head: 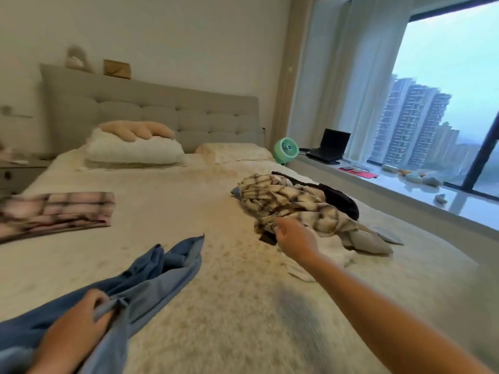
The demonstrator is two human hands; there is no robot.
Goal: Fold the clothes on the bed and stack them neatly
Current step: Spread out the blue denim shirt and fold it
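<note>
We grip the blue garment with our left hand, fingers curled round a bunch of its cloth near the bottom left; the rest of it trails unfolded across the bed toward the middle. Our right hand reaches out to the pile of unfolded clothes on the bed's right side and touches its near edge. Its fingers are hidden in the folds, so we cannot tell whether they grip the cloth or lie loose. On top of the pile lies a plaid shirt, with a dark garment behind it and white cloth beneath. A folded plaid piece, blurred, lies flat at the bed's left edge, well apart from the pile. A pillow sits by the headboard. A green fan and a laptop stand on the window ledge.
</note>
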